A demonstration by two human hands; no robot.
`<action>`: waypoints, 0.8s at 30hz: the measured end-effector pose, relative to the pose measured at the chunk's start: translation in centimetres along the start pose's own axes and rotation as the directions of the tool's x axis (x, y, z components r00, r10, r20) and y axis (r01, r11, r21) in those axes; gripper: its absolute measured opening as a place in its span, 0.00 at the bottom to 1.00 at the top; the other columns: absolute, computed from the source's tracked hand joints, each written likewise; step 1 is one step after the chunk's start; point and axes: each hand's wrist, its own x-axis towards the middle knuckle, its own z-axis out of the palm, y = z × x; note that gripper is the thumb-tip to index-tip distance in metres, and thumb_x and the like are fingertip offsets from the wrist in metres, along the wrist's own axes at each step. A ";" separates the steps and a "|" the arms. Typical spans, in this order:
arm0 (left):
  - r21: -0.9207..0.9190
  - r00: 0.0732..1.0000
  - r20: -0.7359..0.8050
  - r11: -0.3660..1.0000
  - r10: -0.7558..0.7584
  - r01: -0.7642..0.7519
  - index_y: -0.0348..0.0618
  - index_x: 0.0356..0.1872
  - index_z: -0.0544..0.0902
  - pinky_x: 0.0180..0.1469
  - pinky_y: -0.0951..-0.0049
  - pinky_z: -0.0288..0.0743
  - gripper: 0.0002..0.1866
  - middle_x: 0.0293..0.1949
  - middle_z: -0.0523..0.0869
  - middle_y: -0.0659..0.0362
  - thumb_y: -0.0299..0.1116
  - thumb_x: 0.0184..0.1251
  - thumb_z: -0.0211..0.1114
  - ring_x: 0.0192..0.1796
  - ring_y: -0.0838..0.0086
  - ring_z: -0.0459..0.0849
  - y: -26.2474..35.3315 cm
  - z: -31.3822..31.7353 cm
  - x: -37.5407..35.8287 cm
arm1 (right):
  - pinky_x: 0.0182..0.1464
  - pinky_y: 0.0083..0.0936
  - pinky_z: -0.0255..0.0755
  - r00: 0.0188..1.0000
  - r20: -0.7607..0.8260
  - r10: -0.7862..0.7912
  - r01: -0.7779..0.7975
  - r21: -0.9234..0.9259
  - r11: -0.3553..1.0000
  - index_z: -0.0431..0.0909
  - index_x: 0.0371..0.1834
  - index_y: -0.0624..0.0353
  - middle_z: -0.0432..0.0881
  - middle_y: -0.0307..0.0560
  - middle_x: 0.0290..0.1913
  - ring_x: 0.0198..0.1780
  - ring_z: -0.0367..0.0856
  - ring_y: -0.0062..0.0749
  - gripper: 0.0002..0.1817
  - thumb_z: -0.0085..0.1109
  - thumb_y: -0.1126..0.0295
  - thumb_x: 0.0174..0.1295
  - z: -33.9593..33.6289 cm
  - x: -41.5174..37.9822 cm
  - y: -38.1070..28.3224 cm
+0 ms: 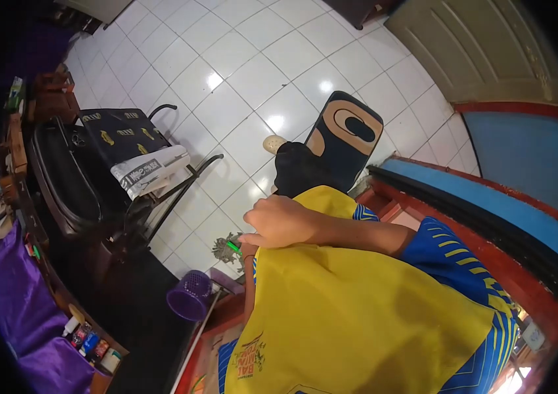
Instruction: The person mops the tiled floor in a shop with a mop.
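Green slim item (233, 247): in the head view, located at my left hand (248, 249), projecting toward the left of the view above the tiled floor (239, 138). Left grip: largely hidden; I cannot tell whether it is closed on the item. Right hand (279, 220): fingers curled, just beside the left; contents not visible, so I cannot tell its grip. Purple basket (193, 285): well apart, lower left of both hands.

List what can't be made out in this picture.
All in the head view:
- Left hand: mostly hidden behind the right hand and yellow shirt.
- Green item at the left hand: too small to identify.
- Labels on the small bottles: too small to read.
- Mat: partly covered by dark cloth.
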 end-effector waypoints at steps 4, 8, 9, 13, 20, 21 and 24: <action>0.017 0.996 -0.092 1.000 0.006 -0.005 0.42 0.29 0.76 0.37 0.55 0.71 0.12 0.28 0.81 0.44 0.39 0.48 0.61 0.36 0.48 0.79 -2.1 1.4 0.3 | 0.33 0.41 0.71 0.999 -0.017 -0.027 0.025 -0.096 0.995 0.74 0.21 0.66 0.75 0.59 0.21 0.28 0.76 0.54 0.23 0.53 0.52 0.53 0.5 0.0 0.4; 0.061 0.993 -0.087 0.994 -0.084 0.089 0.42 0.30 0.76 0.38 0.56 0.72 0.10 0.28 0.81 0.43 0.34 0.47 0.60 0.36 0.49 0.80 -2.3 2.1 -0.7 | 0.32 0.40 0.71 1.000 0.009 0.029 -0.027 -0.199 0.980 0.73 0.19 0.65 0.75 0.58 0.20 0.27 0.76 0.53 0.23 0.54 0.53 0.54 0.8 -0.7 0.0; 0.031 0.991 -0.107 0.996 -0.082 0.086 0.42 0.30 0.76 0.39 0.56 0.72 0.10 0.28 0.81 0.44 0.34 0.46 0.60 0.36 0.49 0.80 -2.1 2.1 -1.3 | 0.32 0.40 0.70 0.998 0.039 0.044 -0.036 -0.201 0.979 0.73 0.19 0.65 0.76 0.58 0.21 0.27 0.76 0.52 0.22 0.55 0.53 0.53 1.0 -1.0 -0.3; -0.034 0.980 -0.163 0.993 -0.117 0.112 0.45 0.34 0.77 0.42 0.57 0.71 0.13 0.33 0.81 0.44 0.36 0.46 0.61 0.39 0.49 0.79 -3.8 2.8 -2.3 | 0.31 0.40 0.70 0.989 0.144 0.037 0.000 -0.252 0.968 0.74 0.20 0.65 0.76 0.57 0.21 0.27 0.76 0.52 0.20 0.56 0.55 0.53 1.3 -1.1 -1.5; -0.303 0.892 -0.377 0.943 -0.249 0.135 0.44 0.31 0.75 0.43 0.58 0.70 0.11 0.36 0.76 0.49 0.25 0.41 0.61 0.42 0.50 0.76 -4.3 3.0 -4.1 | 0.32 0.39 0.72 0.944 0.330 0.000 0.098 -0.281 0.955 0.76 0.24 0.66 0.77 0.56 0.24 0.29 0.77 0.51 0.19 0.56 0.56 0.53 2.9 0.5 -4.2; -0.325 0.885 -0.379 0.934 -0.270 0.146 0.44 0.30 0.75 0.43 0.57 0.70 0.12 0.37 0.75 0.49 0.24 0.39 0.62 0.42 0.50 0.76 -4.5 3.2 -4.1 | 0.32 0.38 0.72 0.940 0.340 0.011 0.095 -0.291 0.952 0.76 0.25 0.67 0.77 0.56 0.25 0.29 0.77 0.51 0.19 0.56 0.56 0.54 2.9 0.6 -4.2; -0.324 0.875 -0.385 0.931 -0.292 0.168 0.45 0.31 0.75 0.45 0.58 0.70 0.13 0.37 0.75 0.48 0.24 0.39 0.63 0.42 0.49 0.76 -4.6 3.9 -3.5 | 0.31 0.39 0.72 0.933 0.360 -0.029 0.155 -0.327 0.932 0.77 0.26 0.65 0.77 0.56 0.25 0.29 0.77 0.51 0.17 0.56 0.58 0.53 2.9 0.9 -3.5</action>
